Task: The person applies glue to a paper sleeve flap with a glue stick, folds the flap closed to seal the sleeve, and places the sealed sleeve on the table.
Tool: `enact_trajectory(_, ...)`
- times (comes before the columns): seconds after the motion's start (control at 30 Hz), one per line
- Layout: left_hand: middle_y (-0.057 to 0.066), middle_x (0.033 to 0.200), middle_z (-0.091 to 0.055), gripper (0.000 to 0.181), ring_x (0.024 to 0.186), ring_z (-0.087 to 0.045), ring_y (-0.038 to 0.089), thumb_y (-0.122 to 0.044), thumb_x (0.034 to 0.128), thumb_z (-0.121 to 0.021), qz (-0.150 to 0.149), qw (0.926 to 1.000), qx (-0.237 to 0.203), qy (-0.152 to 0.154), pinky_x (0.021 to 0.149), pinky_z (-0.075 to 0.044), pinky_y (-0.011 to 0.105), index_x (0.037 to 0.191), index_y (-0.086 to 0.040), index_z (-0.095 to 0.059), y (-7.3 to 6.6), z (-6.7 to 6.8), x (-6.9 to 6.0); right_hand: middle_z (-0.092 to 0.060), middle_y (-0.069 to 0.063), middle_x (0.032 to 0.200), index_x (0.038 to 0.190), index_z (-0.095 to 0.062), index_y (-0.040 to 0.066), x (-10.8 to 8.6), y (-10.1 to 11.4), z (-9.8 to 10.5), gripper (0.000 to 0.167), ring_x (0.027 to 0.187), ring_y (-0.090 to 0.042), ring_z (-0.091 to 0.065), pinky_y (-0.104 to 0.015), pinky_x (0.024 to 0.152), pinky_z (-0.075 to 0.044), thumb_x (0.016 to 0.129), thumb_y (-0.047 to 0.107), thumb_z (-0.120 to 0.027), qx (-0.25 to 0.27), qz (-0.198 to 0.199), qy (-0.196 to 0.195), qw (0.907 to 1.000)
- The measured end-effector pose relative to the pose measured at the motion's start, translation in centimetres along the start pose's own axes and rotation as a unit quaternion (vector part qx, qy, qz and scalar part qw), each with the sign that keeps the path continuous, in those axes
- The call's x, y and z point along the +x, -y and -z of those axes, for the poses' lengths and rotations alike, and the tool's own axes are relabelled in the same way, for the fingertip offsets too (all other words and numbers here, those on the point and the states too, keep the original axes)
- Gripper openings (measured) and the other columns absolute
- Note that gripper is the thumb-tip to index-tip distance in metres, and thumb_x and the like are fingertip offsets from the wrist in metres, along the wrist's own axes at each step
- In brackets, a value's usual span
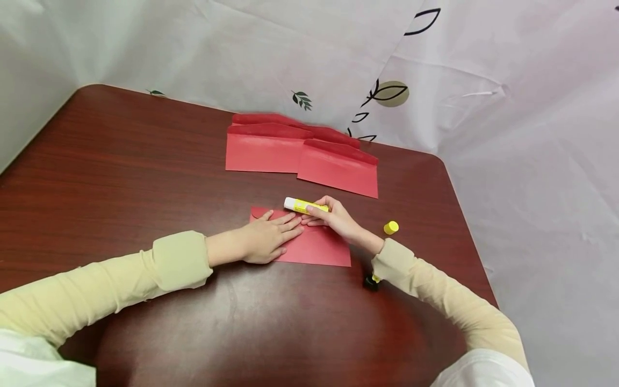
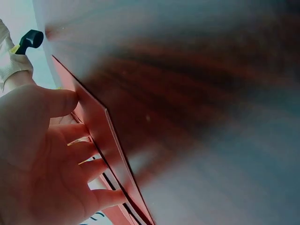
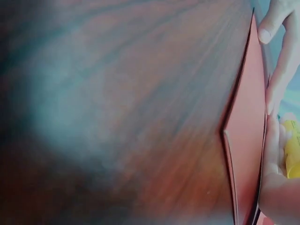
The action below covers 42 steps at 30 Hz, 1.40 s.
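A red envelope (image 1: 321, 250) lies on the table in front of the person, its flap side up and along the far edge. Flat on its left part rests the left hand (image 1: 268, 239), fingers spread and pointing right. The right hand (image 1: 337, 219) holds a yellow glue stick (image 1: 301, 206) with a white end, roughly level above the envelope's far edge. Its lower fingertips touch the envelope near the left fingertips. In the right wrist view the yellow glue stick (image 3: 292, 150) shows beside the palm; in the left wrist view the left palm (image 2: 42, 159) partly covers the envelope (image 2: 96, 119).
Several red envelopes (image 1: 263, 153) with raised flaps overlap at the table's far edge. A yellow cap (image 1: 391, 228) stands right of the right hand. A small black device (image 1: 371, 282) sits under the right wrist. Patterned white cloth (image 1: 290, 48) hangs behind the brown table (image 1: 121, 166).
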State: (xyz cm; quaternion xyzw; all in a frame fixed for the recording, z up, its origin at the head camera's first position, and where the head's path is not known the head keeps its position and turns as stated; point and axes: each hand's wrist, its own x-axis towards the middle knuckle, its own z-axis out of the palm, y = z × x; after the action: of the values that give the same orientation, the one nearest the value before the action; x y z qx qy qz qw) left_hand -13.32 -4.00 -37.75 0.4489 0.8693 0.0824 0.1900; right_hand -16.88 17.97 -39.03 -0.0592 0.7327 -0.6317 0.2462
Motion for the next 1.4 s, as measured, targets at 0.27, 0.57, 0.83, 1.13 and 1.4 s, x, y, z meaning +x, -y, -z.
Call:
enact_trajectory(0.27, 0.011, 0.162, -0.010, 0.065, 0.150, -0.010, 0.026, -0.030, 0.0979, -0.050, -0.001, 0.9986, -0.051, 0.011, 0.117, -0.008, 0.061, 0.153, -0.009, -0.023, 0.3, -0.1, -0.3, -0.068, -0.032, 0.104, 0.107, -0.044, 0.000, 0.1, -0.4, -0.2, 0.014, 0.078, -0.008, -0.072, -0.027, 0.076, -0.058, 0.098, 0.007, -0.053, -0.010, 0.013, 0.014, 0.9998)
enact_trajectory(0.57, 0.010, 0.162, -0.009, 0.073, 0.151, -0.007, 0.025, -0.036, 0.0955, -0.054, -0.007, 0.9958, -0.088, 0.024, 0.119, -0.004, 0.058, 0.153, -0.007, -0.020, 1.1, -0.1, -0.8, -0.071, -0.026, 0.098, 0.106, -0.045, 0.000, -0.1, -0.5, 0.1, 0.015, 0.077, -0.006, -0.071, -0.022, 0.071, -0.057, 0.098, 0.009, -0.053, -0.045, 0.030, 0.019, 0.9984)
enact_trajectory(0.83, 0.012, 0.161, -0.017, 0.073, 0.150, -0.014, 0.028, -0.037, 0.0939, -0.056, 0.009, 0.9971, -0.075, -0.013, 0.119, -0.010, 0.056, 0.152, -0.005, -0.024, 1.7, -0.5, -2.1, -0.075, -0.016, 0.091, 0.104, -0.047, 0.004, -0.6, -0.7, 0.8, 0.014, 0.076, -0.005, -0.072, -0.019, 0.052, -0.039, 0.098, 0.013, -0.055, -0.080, 0.026, 0.005, 0.9964)
enact_trajectory(1.13, 0.015, 0.160, -0.018, 0.073, 0.149, -0.014, 0.030, -0.037, 0.0934, -0.056, 0.017, 0.9958, -0.084, -0.032, 0.120, -0.012, 0.053, 0.151, -0.003, -0.026, 2.4, -0.7, -3.5, -0.073, -0.020, 0.097, 0.104, -0.047, 0.003, -1.3, -0.7, 1.8, 0.013, 0.079, -0.005, -0.071, -0.018, 0.053, -0.039, 0.098, 0.013, -0.053, -0.081, 0.027, -0.003, 0.9964)
enact_trajectory(1.4, 0.015, 0.160, -0.020, 0.072, 0.149, -0.017, 0.030, -0.038, 0.0943, -0.054, 0.034, 0.9956, -0.078, -0.040, 0.120, -0.014, 0.052, 0.151, -0.003, -0.027, 3.1, -0.8, -4.8, -0.074, -0.017, 0.094, 0.104, -0.047, 0.002, -2.1, -1.0, 3.0, 0.013, 0.078, -0.005, -0.071, -0.016, 0.063, -0.051, 0.098, 0.012, -0.053, -0.075, 0.032, -0.016, 0.9965)
